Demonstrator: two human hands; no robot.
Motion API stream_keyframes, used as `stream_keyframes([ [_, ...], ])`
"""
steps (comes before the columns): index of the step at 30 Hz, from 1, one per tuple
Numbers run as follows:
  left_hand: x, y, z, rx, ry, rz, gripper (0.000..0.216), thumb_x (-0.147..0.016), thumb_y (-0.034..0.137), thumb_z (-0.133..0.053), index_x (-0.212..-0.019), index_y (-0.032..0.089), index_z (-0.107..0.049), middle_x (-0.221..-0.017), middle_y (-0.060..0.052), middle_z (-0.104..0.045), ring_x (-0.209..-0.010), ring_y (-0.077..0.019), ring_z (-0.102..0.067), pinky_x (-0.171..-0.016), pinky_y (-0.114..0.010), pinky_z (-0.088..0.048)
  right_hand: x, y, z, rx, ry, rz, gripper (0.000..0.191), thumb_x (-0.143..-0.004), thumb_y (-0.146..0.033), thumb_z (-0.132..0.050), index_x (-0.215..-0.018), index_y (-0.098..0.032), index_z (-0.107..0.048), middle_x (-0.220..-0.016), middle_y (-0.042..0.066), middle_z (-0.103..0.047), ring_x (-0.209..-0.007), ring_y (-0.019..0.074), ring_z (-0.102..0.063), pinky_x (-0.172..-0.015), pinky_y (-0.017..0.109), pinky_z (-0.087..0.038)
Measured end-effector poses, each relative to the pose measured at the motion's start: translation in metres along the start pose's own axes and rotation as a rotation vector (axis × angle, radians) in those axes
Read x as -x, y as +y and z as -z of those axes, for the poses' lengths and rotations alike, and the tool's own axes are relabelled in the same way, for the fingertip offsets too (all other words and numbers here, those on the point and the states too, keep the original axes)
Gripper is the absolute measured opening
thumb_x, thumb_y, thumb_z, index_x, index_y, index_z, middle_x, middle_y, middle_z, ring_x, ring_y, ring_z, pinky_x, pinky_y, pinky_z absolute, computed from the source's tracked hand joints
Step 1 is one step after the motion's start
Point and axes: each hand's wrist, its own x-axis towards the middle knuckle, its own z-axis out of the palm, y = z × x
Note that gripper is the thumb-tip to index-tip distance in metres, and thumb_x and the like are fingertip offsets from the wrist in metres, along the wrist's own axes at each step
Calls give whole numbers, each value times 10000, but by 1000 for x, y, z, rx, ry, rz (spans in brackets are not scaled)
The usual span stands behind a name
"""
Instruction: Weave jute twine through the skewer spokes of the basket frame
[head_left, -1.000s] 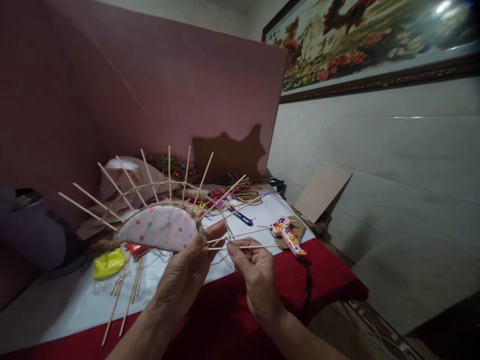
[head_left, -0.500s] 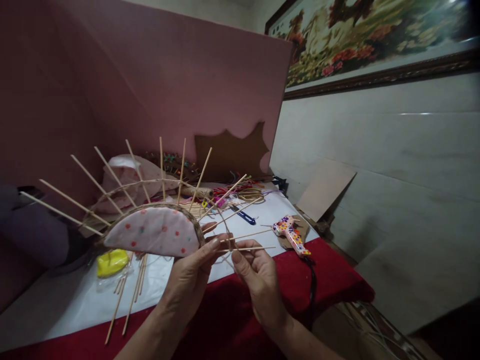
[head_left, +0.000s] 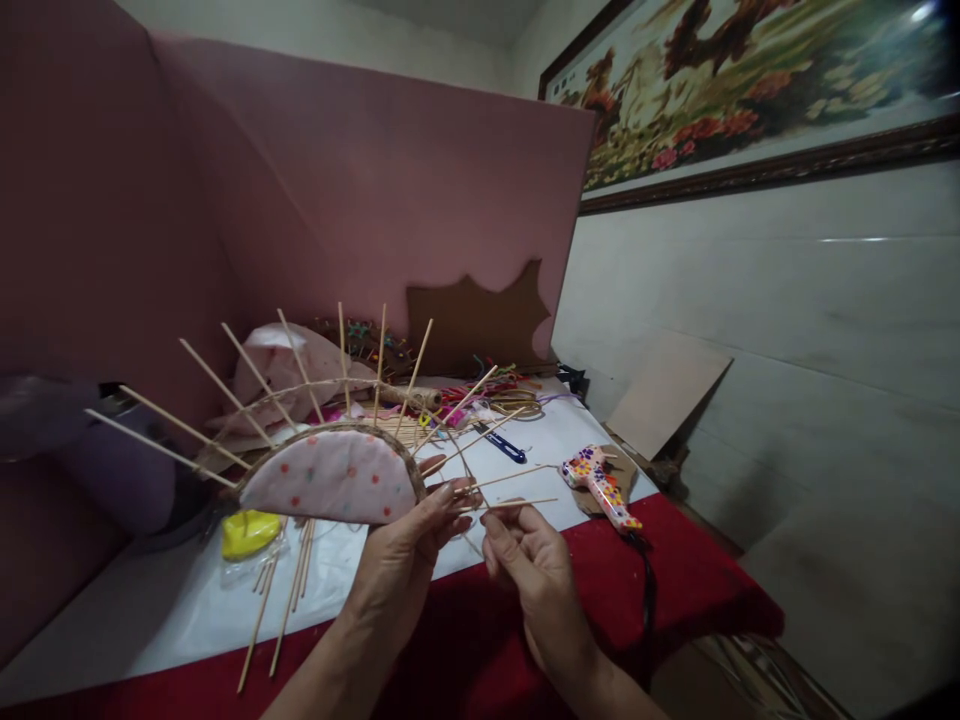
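The step in hand looks to be threading twine (head_left: 466,462) between the sticks (head_left: 343,350) that fan out from the curved rim of a half-round spotted panel (head_left: 334,475). One strand already arcs across the upper sticks, apart from the rim. The panel is held up over the tabletop (head_left: 187,610), its flat edge down. The left hand (head_left: 405,550) grasps its right end, thumb in front and the other fingers behind. The right hand (head_left: 536,560) pinches the twine between thumb and forefinger beside the lowest right-hand stick; the strands there are thin and dim, so I cannot tell which side of that stick the twine passes. By my judgement, the next pass calls for a steady left grip, even tension and care not to bend the sticks.

A flowered glue gun (head_left: 600,490) lies on a cardboard scrap (head_left: 622,472), close to where the right-hand sticks point, and could snag them if the panel swung right. Its cord (head_left: 649,590) trails over the red cloth (head_left: 705,575). Behind the hands lie a blue knife (head_left: 504,443) and a twine roll (head_left: 422,398); a yellow packet (head_left: 250,534) and loose sticks (head_left: 255,640) sit to the left.
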Motion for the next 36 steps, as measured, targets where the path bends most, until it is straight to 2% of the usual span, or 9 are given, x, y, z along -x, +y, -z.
stream_keyframes([
  [8, -3, 0, -2, 13, 46, -10, 209, -665, 67, -678, -870, 105, -657, -854, -67, -709, -741, -131, -649, -608, -203, -512, -3, 0, 3, 44, 10, 19, 201, -807, -349, -597, -781, -154, -555, -536, -58, -457, -483, 47, -377, -487, 191, -288],
  [16, -2, 1, -1, 18, 50, 7, 192, -687, 100, -672, -878, 100, -655, -826, -76, -712, -728, -138, -656, -623, -215, -520, -4, -1, 5, 71, 6, 36, 187, -813, -340, -588, -772, -162, -549, -565, -57, -462, -506, 52, -390, -511, 186, -320],
  [21, -2, 2, -2, 27, 58, 5, 177, -703, 96, -657, -879, 99, -652, -809, -73, -714, -729, -137, -656, -607, -209, -520, -2, -3, 11, 209, 20, 47, 197, -817, -349, -573, -751, -166, -552, -581, -41, -503, -516, 67, -419, -516, 195, -343],
  [26, -4, 1, -2, 24, 72, -26, 230, -696, 82, -659, -924, 106, -641, -801, -78, -717, -680, -135, -660, -579, -203, -517, -4, -8, 21, 442, 14, 153, 182, -832, -322, -544, -741, -168, -574, -661, -3, -584, -645, 120, -530, -623, 227, -403],
  [30, -5, 1, -1, 6, 82, -31, 277, -706, 75, -648, -979, 121, -635, -812, -89, -718, -708, -148, -665, -571, -209, -519, -10, -12, 28, 601, 10, 273, 155, -836, -280, -536, -734, -171, -575, -738, 16, -599, -747, 149, -556, -719, 259, -415],
  [36, -5, 3, -2, 27, 114, -6, 108, -696, 63, -638, -792, 76, -686, -771, -95, -718, -683, -138, -658, -540, -184, -513, -12, -14, 34, 670, 6, 382, 124, -834, -232, -538, -726, -178, -562, -769, 23, -591, -790, 159, -556, -760, 281, -417],
])
